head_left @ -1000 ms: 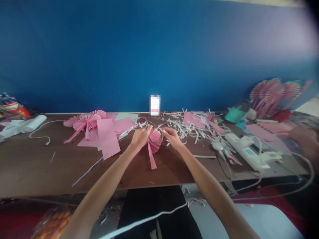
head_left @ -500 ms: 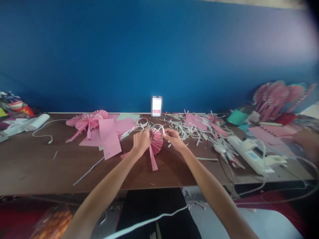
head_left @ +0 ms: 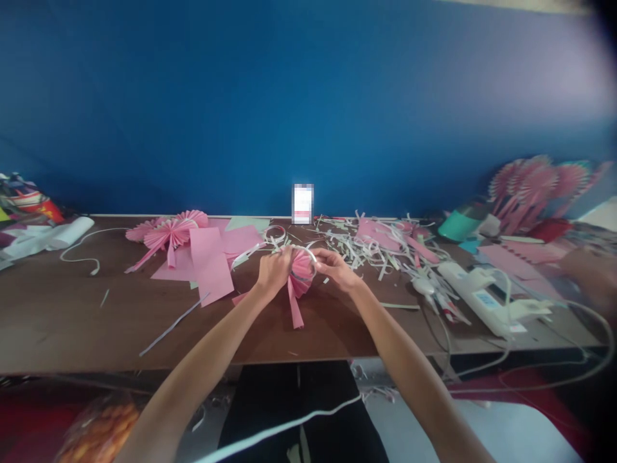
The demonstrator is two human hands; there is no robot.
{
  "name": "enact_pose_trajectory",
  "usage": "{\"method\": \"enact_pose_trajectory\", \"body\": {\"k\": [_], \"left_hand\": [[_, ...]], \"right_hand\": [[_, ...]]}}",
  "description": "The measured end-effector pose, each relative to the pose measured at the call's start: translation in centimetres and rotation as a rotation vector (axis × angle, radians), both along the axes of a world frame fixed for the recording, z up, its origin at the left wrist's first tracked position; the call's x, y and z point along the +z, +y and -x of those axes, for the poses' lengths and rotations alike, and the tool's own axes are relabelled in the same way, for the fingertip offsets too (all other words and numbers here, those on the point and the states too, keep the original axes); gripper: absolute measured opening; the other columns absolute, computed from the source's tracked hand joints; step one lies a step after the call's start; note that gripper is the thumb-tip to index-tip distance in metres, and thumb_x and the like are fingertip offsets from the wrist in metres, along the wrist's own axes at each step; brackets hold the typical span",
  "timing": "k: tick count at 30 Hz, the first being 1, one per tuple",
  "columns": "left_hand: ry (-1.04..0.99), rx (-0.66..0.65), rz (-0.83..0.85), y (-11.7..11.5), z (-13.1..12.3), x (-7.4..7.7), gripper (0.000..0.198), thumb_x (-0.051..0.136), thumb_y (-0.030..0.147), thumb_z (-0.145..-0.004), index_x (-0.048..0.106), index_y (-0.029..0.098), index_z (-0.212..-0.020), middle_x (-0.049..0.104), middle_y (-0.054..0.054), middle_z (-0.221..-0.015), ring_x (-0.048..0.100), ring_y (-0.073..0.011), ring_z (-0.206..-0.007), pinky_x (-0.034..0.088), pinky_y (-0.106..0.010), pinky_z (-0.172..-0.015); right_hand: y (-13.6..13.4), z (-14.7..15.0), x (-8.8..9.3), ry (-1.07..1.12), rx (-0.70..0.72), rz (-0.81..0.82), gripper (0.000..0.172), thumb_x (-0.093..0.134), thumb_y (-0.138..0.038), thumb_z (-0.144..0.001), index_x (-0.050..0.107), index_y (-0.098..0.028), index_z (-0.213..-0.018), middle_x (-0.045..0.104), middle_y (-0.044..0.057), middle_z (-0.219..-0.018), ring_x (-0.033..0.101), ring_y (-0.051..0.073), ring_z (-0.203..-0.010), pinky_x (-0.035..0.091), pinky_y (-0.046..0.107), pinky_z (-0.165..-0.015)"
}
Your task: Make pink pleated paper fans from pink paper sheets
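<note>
Above the brown table, my left hand (head_left: 274, 269) is closed on the upper left edge of a pink pleated paper fan (head_left: 303, 276). The fan's folded tail hangs down towards the table's front edge. My right hand (head_left: 336, 269) is pinched at the fan's right side, on a thin white strip (head_left: 309, 252) that curves over the fan in a loop. Whether those fingertips also grip the fan's edge is too small to tell. My left fingers hide part of the fan.
Finished pink fans (head_left: 171, 235) and pink paper sheets (head_left: 212, 267) lie left. Curled white strips (head_left: 351, 247) are heaped behind my right hand. A white power strip (head_left: 477, 299) with cables sits right, near another person's blurred hand (head_left: 590, 273). A phone (head_left: 303, 204) leans on the wall.
The white loop has tipped down from above the fan onto its face. My right hand has stayed nearly in place, and my left hand still holds the fan.
</note>
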State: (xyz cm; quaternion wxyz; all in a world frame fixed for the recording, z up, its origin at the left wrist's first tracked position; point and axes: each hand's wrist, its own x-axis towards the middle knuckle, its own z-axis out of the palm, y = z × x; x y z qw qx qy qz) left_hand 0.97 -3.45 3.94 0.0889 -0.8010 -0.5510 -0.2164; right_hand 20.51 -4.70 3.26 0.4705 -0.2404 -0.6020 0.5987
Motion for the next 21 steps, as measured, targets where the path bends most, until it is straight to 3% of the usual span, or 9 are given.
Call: {"method": "enact_pose_trajectory", "body": {"k": [5,9,14,17,21], "left_hand": [[-0.063,0.097,0.037,0.0,-0.3,0.2,0.045,0.023,0.041,-0.099,0.06,0.015,-0.098,0.069,-0.01,-0.072,0.067,-0.022,-0.068,0.038,-0.026,-0.059],[-0.117,0.088,0.011,0.1,-0.2,-0.1,0.045,0.026,0.042,-0.098,0.062,0.016,-0.094,0.069,-0.009,-0.07,0.066,-0.0211,-0.065,0.037,-0.026,-0.058],[-0.234,-0.183,-0.179,0.2,0.0,-0.6,0.034,0.039,0.038,-0.097,0.054,0.02,-0.122,0.071,-0.007,-0.099,0.067,-0.0174,-0.081,0.04,-0.023,-0.059],[-0.19,-0.308,-0.274,0.4,0.1,-0.9,0.029,0.041,0.033,-0.097,0.057,0.021,-0.117,0.07,-0.006,-0.102,0.067,-0.0169,-0.088,0.043,-0.023,-0.065],[-0.18,-0.315,-0.289,0.6,0.3,-1.1,0.025,0.043,0.032,-0.096,0.06,0.02,-0.11,0.071,-0.006,-0.095,0.068,-0.017,-0.085,0.045,-0.023,-0.068]], "right_hand": [[-0.1,-0.1,0.0,0.011,0.033,0.002,0.049,0.08,-0.027,-0.069,0.061,-0.019,-0.113,0.068,0.001,-0.082,0.063,0.013,-0.073,0.049,0.026,-0.072],[0.3,-0.1,-0.4,0.031,-0.01,0.003,0.04,0.079,-0.028,-0.071,0.064,-0.018,-0.107,0.067,-0.001,-0.075,0.059,0.01,-0.063,0.047,0.022,-0.063],[0.7,-0.5,-1.0,0.049,-0.097,-0.005,0.035,0.077,-0.034,-0.073,0.067,-0.015,-0.101,0.067,0.0,-0.068,0.054,0.009,-0.053,0.042,0.02,-0.051],[0.5,-0.5,-0.8,0.037,-0.096,0.022,0.037,0.074,-0.04,-0.075,0.067,-0.016,-0.102,0.065,0.0,-0.066,0.054,0.01,-0.052,0.041,0.02,-0.048],[0.1,-0.3,-0.5,0.036,-0.063,0.037,0.036,0.071,-0.042,-0.078,0.067,-0.016,-0.104,0.066,0.001,-0.067,0.055,0.01,-0.053,0.042,0.021,-0.051]]}}
